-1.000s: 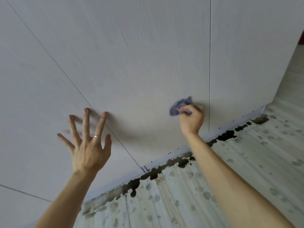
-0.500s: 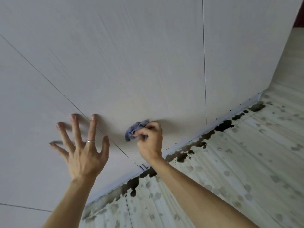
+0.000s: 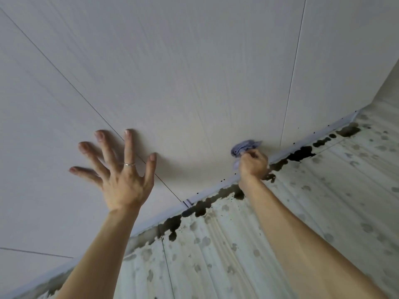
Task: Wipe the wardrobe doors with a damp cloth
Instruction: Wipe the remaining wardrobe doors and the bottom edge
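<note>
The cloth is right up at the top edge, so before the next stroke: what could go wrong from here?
1. The cloth, bunched in the right hand, works just beside the trim strip and the black stains beyond it. A stroke that runs over could pick up that dirt and smear it onto the pale door.
2. The left hand lies with spread fingers across the seam between doors. It may leave fingermarks, or push a door inwards.

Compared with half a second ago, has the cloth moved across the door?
Yes. The cloth in the right hand has swept rightward, away from the left door seam and close to the right door seam.
</note>
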A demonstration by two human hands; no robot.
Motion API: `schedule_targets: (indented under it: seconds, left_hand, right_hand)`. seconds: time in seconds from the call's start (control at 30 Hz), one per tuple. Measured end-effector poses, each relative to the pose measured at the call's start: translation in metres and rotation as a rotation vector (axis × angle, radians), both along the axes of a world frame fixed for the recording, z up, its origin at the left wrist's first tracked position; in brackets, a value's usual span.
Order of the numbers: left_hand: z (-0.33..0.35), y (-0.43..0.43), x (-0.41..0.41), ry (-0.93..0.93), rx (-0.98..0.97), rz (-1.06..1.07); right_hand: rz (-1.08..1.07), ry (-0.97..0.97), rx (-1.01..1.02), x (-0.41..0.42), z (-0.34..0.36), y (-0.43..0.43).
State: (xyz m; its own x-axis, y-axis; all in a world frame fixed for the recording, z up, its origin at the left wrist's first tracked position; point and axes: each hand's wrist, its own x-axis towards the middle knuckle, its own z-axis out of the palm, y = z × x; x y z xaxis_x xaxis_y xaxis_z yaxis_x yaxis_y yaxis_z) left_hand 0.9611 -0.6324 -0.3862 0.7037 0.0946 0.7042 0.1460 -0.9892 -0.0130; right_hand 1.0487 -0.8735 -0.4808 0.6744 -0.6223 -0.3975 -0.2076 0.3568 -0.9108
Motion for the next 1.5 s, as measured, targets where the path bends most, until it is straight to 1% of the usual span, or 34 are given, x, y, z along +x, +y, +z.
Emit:
schedule_targets:
  seconds: [0.07, 0.13, 0.23, 0.27, 0.33, 0.4, 0.53, 0.63, 0.7, 0.77, 0.83, 0.93, 1.03, 1.1, 1.17, 1.23, 1.3, 1.33, 1.4, 1.5]
  left_hand:
    - [0.0, 0.001, 0.001, -0.006, 0.003, 0.011]
    - [-0.001, 0.001, 0.001, -0.012, 0.009, 0.018]
    - [-0.002, 0.002, 0.0, -0.037, 0.037, 0.012]
    - [-0.002, 0.001, 0.002, -0.043, 0.044, 0.002]
    - [-0.002, 0.001, 0.003, -0.054, 0.051, -0.016]
    - [-0.002, 0.0, 0.005, -0.069, 0.053, -0.012]
    - [-0.003, -0.004, 0.006, -0.098, 0.003, -0.004]
    - [-0.004, -0.005, 0.006, -0.075, -0.019, -0.015]
    - [-0.004, -0.005, 0.007, -0.063, -0.013, -0.011]
    - [-0.003, -0.005, 0.006, -0.05, -0.04, -0.01]
    - [-0.004, -0.002, 0.004, -0.039, -0.056, -0.011]
    - [-0.003, 0.003, -0.002, -0.006, 0.017, -0.019]
    - [-0.005, 0.012, -0.011, 0.061, 0.09, -0.057]
    - [-0.004, 0.017, -0.013, 0.072, 0.13, -0.08]
    - [-0.003, 0.021, -0.015, 0.079, 0.135, -0.099]
    - [-0.004, 0.023, -0.013, 0.076, 0.14, -0.11]
    - [-0.005, 0.023, -0.011, 0.083, 0.122, -0.114]
    - [-0.005, 0.023, -0.011, 0.085, 0.106, -0.117]
    - [-0.006, 0.021, -0.011, 0.093, 0.088, -0.125]
    - [-0.005, 0.02, -0.013, 0.123, 0.079, -0.121]
  right_hand:
    - [0.073, 0.028, 0.035, -0.017, -0.007, 0.031]
    - [0.198, 0.039, -0.008, -0.032, -0.015, 0.05]
    - [0.338, 0.023, -0.121, -0.034, -0.02, 0.042]
    - [0.325, 0.017, -0.149, -0.03, -0.02, 0.032]
    - [0.196, 0.02, -0.138, -0.02, -0.022, 0.009]
    - [0.065, 0.037, -0.068, -0.009, -0.025, -0.015]
    - [-0.066, 0.044, 0.028, 0.007, -0.038, -0.034]
    - [-0.133, 0.069, 0.269, 0.006, -0.048, -0.025]
    - [-0.13, 0.071, 0.456, 0.0, -0.051, -0.01]
    - [-0.1, 0.122, 0.569, -0.01, -0.05, 0.018]
    - [-0.039, 0.194, 0.616, -0.026, -0.053, 0.057]
    - [0.149, 0.278, 0.61, -0.057, -0.06, 0.12]
    - [0.289, 0.308, 0.693, -0.076, -0.056, 0.153]
    - [0.317, 0.339, 0.664, -0.072, -0.051, 0.146]
    - [0.297, 0.353, 0.651, -0.062, -0.047, 0.122]
    - [0.181, 0.281, 0.625, -0.046, -0.039, 0.082]
    - [-0.017, 0.191, 0.58, -0.026, -0.031, 0.036]
    - [-0.076, 0.148, 0.537, -0.016, -0.025, 0.017]
    - [-0.12, 0.083, 0.452, 0.002, -0.022, -0.006]
    - [-0.138, 0.045, 0.414, 0.003, -0.005, 0.007]
